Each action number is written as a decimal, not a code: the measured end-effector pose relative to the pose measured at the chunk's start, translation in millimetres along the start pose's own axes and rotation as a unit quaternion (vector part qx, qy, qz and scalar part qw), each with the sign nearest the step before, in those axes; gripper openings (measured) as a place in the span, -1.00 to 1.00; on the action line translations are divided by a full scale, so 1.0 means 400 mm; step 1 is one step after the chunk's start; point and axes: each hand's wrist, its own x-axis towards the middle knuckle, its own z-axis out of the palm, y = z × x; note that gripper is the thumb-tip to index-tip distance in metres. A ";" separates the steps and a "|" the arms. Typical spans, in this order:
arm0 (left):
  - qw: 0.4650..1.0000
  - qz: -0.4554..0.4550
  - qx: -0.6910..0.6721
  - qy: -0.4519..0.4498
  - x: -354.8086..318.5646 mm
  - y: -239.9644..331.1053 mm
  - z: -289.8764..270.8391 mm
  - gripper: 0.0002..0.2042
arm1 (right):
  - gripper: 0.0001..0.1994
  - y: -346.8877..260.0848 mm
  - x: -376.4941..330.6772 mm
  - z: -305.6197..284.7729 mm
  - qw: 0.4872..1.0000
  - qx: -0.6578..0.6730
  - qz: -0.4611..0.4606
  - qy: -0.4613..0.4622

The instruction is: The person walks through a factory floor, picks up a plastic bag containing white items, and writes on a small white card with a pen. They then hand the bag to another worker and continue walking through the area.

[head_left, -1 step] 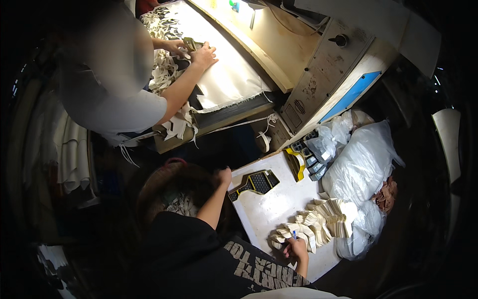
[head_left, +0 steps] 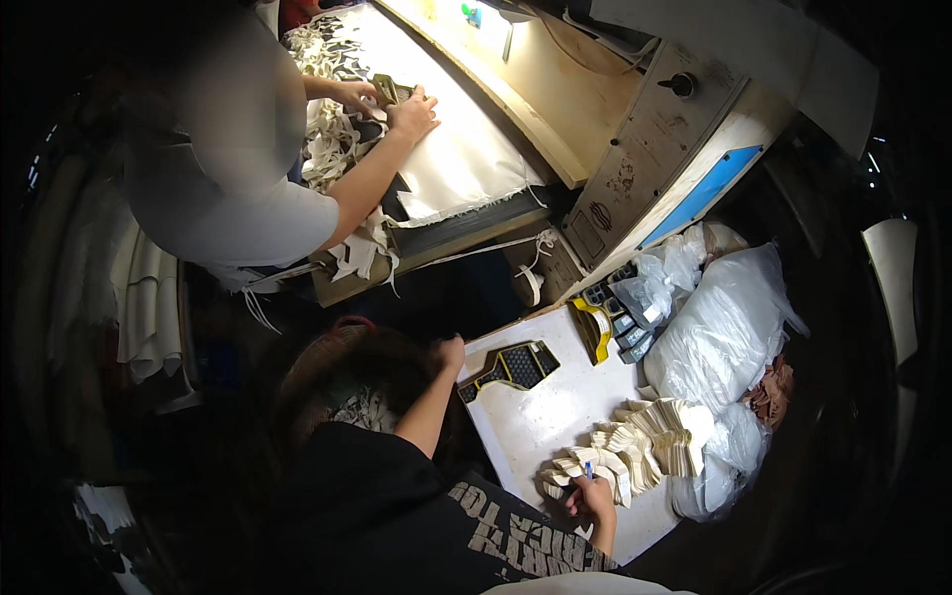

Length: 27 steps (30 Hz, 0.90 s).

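Neither of my hands is in view. Along the lower edge shows a strip of white cloth (head_left: 585,585); whether it is my own clothing I cannot tell. Just ahead, a co-worker in a black shirt (head_left: 397,516) leans over a white tabletop (head_left: 506,421). That person's right hand (head_left: 592,496) holds a blue pen (head_left: 589,470) beside fanned stacks of cream cut pieces (head_left: 635,446). Their left hand (head_left: 449,352) is at the table's far left corner. Farther off, a second person in a light shirt (head_left: 263,223) has both hands on a cutting die (head_left: 392,89) over white sheet material (head_left: 456,164).
A yellow-edged cutting die (head_left: 521,365) lies on the tabletop, and a yellow die (head_left: 595,332) stands at its far edge. Filled clear plastic bags (head_left: 719,317) crowd the right side. Behind is a machine housing (head_left: 630,149). Cream scraps (head_left: 332,129) heap on the far bench.
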 end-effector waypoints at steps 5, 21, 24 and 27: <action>0.999 0.009 0.033 0.027 0.021 -0.016 0.025 -0.51 | -0.59 0.010 0.001 -0.004 1.000 -0.011 -0.012 -0.005; 1.000 0.004 -0.013 -0.013 0.033 -0.004 0.002 -0.48 | -0.64 -0.011 0.006 0.006 1.000 -0.005 -0.005 -0.003; 1.000 0.011 0.009 0.000 0.027 -0.005 0.009 -0.47 | -0.63 -0.017 0.000 0.007 1.000 0.002 -0.014 -0.002; 0.999 0.008 0.030 -0.024 0.035 -0.006 0.010 -0.47 | -0.60 -0.005 0.015 0.001 1.000 0.001 -0.010 -0.006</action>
